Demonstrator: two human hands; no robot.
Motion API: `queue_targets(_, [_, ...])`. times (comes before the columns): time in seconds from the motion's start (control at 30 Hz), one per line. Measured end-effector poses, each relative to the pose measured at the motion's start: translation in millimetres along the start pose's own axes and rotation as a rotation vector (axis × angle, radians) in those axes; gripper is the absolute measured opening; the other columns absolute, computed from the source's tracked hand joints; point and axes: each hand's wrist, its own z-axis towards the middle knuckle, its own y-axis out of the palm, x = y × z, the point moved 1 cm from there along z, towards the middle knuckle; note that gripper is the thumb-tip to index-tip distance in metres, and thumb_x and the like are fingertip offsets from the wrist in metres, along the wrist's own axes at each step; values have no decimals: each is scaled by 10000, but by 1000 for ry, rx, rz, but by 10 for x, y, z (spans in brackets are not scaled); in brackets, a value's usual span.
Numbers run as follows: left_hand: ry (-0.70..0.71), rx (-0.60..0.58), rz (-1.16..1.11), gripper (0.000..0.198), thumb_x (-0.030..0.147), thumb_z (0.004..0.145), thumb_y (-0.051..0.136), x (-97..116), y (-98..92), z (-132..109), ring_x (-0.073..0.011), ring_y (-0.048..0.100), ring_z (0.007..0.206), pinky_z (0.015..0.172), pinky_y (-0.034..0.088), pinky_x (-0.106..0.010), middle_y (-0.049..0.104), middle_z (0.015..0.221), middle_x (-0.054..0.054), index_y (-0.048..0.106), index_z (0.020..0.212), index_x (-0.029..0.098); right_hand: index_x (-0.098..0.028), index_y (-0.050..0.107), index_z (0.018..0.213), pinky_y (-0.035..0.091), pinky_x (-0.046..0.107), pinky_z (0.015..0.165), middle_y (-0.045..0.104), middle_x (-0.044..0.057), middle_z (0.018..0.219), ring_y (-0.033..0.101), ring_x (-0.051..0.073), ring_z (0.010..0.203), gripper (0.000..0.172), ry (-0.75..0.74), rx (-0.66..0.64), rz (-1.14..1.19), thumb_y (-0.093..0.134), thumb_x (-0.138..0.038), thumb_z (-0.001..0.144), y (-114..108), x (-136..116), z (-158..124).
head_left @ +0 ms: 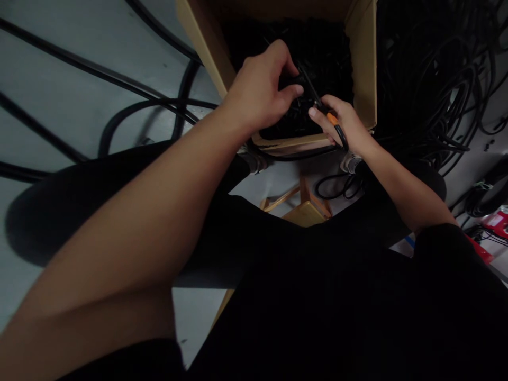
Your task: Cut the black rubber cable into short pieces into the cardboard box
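My right hand (pixel 343 124) is closed around the orange-and-black handles of a pair of scissors (pixel 332 118). Their dark blades point up and left, toward the fingertips of my left hand (pixel 268 84). The left fingers are curled in a pinch over the box; a dark piece seems to be between them, too dim to make out. Both hands are above an open cardboard box (pixel 365 69), which holds a heap of small black pieces (pixel 325 47). Whether the blades touch the dark piece I cannot tell.
Thick black cables (pixel 79 66) run across the grey floor at left. Coiled black cables (pixel 436 90) lie right of the box. Below it, between my legs, are a wooden stool (pixel 305 211) and a thin cable loop (pixel 337 186). Red items (pixel 498 222) lie at far right.
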Motion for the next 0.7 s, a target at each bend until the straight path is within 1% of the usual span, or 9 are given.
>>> queue_targets(0.07, [-24,8,-11,195,480,1007,696,4,2,-1,-397,807,1274,1181,611,-584,878,1387,-116,623,1139,358,-285,569,1096,399,289,651,461,-77,826,454,142,814,674,10,6,8,798,-912,1188,-4,13,26])
queue_targets(0.13, [-29,30,-23,195,474,984,696,-5,16,1,-395,803,1262,1182,604,-585,878,1371,-108,602,1117,366,-277,589,1118,394,297,662,491,-71,856,467,139,828,652,-4,-1,26,795,-891,1194,-17,-6,32])
queue_targets(0.2, [-8,18,-35,201,486,977,685,-24,42,4,-398,793,1253,1167,599,-593,869,1343,-109,568,1095,375,-283,597,1144,418,314,680,532,-64,883,502,146,819,626,-16,-28,42,815,-869,1184,-36,-38,23])
queue_targets(0.27, [23,-24,-46,203,499,983,671,-42,70,6,-395,780,1249,1156,599,-592,860,1320,-109,539,1083,380,-297,587,1151,458,312,721,553,-64,896,524,149,819,593,-4,-52,55,837,-833,1186,-54,-70,7])
queue_targets(0.33, [53,-56,-55,200,491,987,672,-54,91,8,-381,774,1240,1163,606,-577,859,1307,-99,535,1082,381,-304,577,1145,485,302,753,551,-67,907,527,147,824,573,5,-45,66,831,-815,1201,-70,-96,-14])
queue_targets(0.47, [78,-24,-74,180,448,984,689,-69,96,28,-353,783,1249,1189,631,-552,873,1339,-92,555,1076,370,-309,603,1117,536,319,771,551,-38,932,556,187,873,586,-58,-13,22,825,-847,1189,-92,-135,-48])
queue_targets(0.57, [63,-3,-86,169,450,1000,681,-74,78,44,-345,798,1202,1169,654,-559,875,1386,-115,580,1099,358,-307,640,1079,594,390,887,642,24,1011,630,253,982,587,-136,42,-42,812,-860,1172,-107,-122,-34])
queue_targets(0.63, [34,-33,-102,199,480,1022,666,-70,62,44,-333,801,1109,1099,671,-563,878,1404,-129,609,1159,347,-289,658,1067,590,427,986,699,50,1069,652,268,1030,613,-178,57,-89,801,-878,1156,-114,-84,0])
queue_targets(0.7, [5,-66,-121,239,497,1033,646,-59,46,36,-318,808,1036,1040,679,-560,891,1370,-133,618,1206,335,-271,679,1083,569,437,1027,722,52,1083,654,261,1045,654,-188,45,-114,796,-913,1133,-121,-36,38])
